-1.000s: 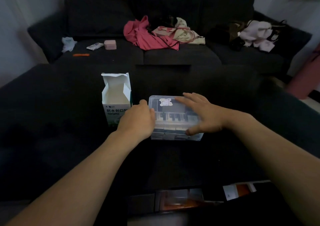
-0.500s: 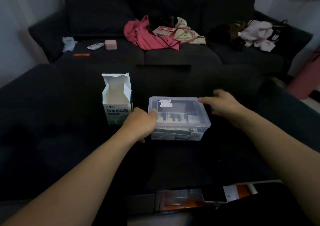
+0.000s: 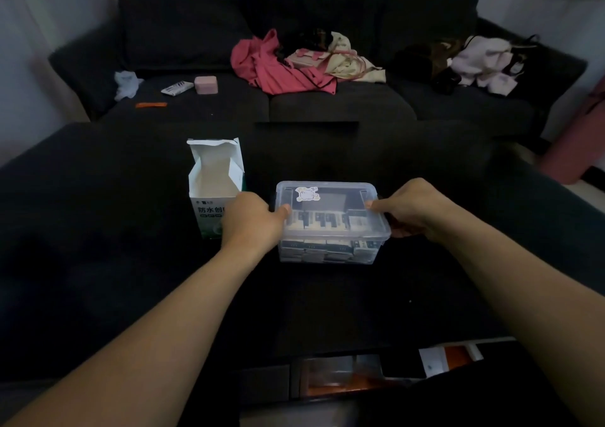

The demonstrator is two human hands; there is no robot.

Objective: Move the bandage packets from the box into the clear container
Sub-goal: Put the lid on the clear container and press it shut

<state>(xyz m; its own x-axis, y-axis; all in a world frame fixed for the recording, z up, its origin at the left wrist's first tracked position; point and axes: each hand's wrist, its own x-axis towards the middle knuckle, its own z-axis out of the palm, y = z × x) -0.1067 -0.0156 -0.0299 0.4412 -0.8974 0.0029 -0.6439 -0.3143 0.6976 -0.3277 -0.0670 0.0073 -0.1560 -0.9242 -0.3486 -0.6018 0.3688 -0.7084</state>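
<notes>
Both hands are now on the ends of the clear container (image 3: pixel 330 227). A second ago my right hand (image 3: pixel 415 210) lay flat across the lid; half a second ago it had slid off to the far right corner; now it clamps the right end, thumb on the lid rim, fingers (image 3: pixel 397 227) curled under the lip. Left hand (image 3: pixel 253 218) has barely moved: thumb on the left lid edge, the rest wrapped down the left wall. Neither hand holds a loose packet.

Lid (image 3: pixel 327 204) is on and looks seated. Bandage packets (image 3: pixel 327 249) are stacked inside, visible through the front wall, sitting between my two hands. Box (image 3: pixel 216 184) stands just left of my left hand, flaps open; what I can see of its inside looks empty.

Read: transfer looks done; this is lid closing or a two-handed lift. Everything sits on the dark bench (image 3: pixel 98 246).
</notes>
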